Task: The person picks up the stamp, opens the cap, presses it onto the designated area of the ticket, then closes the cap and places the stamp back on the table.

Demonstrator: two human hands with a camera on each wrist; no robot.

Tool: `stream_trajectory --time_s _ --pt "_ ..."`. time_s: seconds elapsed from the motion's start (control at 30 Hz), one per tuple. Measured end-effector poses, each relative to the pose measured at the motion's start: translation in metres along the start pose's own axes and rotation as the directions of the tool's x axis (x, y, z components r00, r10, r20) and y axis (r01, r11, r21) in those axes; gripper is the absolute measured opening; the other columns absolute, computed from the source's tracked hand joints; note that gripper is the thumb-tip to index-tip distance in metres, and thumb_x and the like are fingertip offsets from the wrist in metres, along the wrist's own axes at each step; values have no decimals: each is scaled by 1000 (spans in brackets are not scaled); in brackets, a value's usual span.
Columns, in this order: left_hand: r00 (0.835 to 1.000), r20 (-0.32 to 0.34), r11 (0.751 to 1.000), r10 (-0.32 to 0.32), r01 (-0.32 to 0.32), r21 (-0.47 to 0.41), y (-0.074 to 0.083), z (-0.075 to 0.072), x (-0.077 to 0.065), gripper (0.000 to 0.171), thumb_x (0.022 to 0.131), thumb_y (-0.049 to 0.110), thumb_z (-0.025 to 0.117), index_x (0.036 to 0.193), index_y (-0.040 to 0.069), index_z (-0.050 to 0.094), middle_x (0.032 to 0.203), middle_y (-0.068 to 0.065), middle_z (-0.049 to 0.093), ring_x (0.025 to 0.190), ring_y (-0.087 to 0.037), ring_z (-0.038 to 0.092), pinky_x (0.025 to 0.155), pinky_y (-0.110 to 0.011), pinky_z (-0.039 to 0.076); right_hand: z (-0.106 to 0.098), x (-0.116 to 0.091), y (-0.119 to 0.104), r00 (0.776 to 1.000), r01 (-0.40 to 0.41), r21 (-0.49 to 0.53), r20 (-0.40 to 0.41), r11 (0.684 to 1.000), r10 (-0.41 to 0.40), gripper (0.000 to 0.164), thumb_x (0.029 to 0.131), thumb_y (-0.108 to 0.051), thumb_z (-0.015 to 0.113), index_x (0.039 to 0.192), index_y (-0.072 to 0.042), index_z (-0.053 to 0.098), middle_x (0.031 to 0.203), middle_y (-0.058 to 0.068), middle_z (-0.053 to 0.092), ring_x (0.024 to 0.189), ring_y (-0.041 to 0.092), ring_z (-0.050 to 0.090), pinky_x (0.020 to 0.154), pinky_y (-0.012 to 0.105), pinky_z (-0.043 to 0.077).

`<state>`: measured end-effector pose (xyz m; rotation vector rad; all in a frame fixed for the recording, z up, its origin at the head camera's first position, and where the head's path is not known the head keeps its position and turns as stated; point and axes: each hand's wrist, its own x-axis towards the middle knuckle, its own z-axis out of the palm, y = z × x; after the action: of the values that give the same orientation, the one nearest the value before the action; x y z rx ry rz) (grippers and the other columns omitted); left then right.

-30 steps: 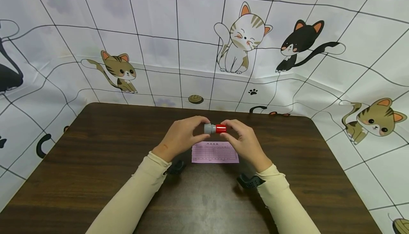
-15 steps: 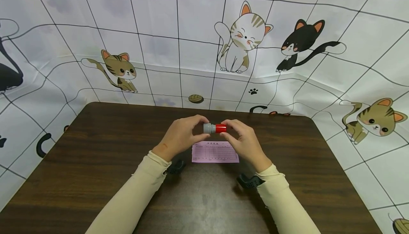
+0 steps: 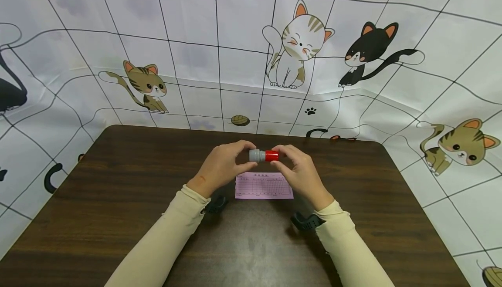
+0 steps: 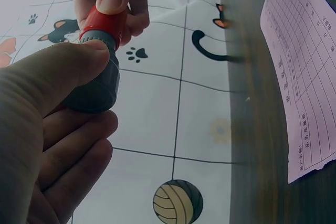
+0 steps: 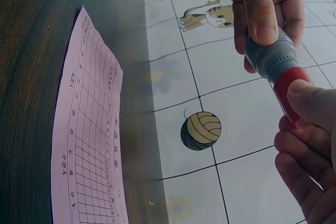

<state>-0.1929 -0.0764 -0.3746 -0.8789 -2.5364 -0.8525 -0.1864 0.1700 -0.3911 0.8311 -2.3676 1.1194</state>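
Observation:
Above the far half of the table, both hands hold a small round stamp lying sideways in the head view. Its grey part (image 3: 256, 155) is pinched between thumb and fingers of the left hand (image 3: 217, 167). The right hand (image 3: 301, 173) pinches the red part (image 3: 272, 155) in the same way. In the right wrist view a ridged grey collar (image 5: 282, 65) shows where the two parts meet. A pink printed form (image 3: 264, 186) with a ruled grid lies flat on the table, just below the hands.
The dark wooden table (image 3: 129, 200) ends at a far edge behind the hands. A white cloth (image 3: 196, 73) with grid lines and cartoon cats hangs at the back and sides. Dark straps (image 3: 307, 222) sit on both wrists.
The hands have risen very slightly in the head view. The grey and red ends of the stamp have moved a little farther apart, and more of the collar between them shows.

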Motion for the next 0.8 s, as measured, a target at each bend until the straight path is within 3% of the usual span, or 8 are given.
stream_trajectory --time_s 0.2,0.53,0.8 --pt "1000 -7 1000 6 -6 -10 -2 1 0 41 89 25 84 124 11 68 117 -4 75 99 -22 74 92 -42 59 -1 1 0 1000 -1 2 -6 1000 1 31 89 -5 81 118 -6 70 109 4 71 100 19 68 87 50 58" --pt "999 13 999 -46 46 -12 -1 0 0 44 89 29 84 126 13 68 117 -3 75 95 -18 72 89 -42 59 -3 1 0 1000 -25 -8 -10 1000 25 31 90 -7 81 119 -7 70 109 4 71 100 19 67 89 48 58" --pt "999 6 999 -40 40 -22 -1 1 0 46 88 26 85 127 11 67 119 -4 75 99 -20 73 92 -43 59 -3 2 1 999 -24 0 -22 1000 24 31 89 -6 81 118 -6 70 108 5 71 99 22 66 86 49 57"
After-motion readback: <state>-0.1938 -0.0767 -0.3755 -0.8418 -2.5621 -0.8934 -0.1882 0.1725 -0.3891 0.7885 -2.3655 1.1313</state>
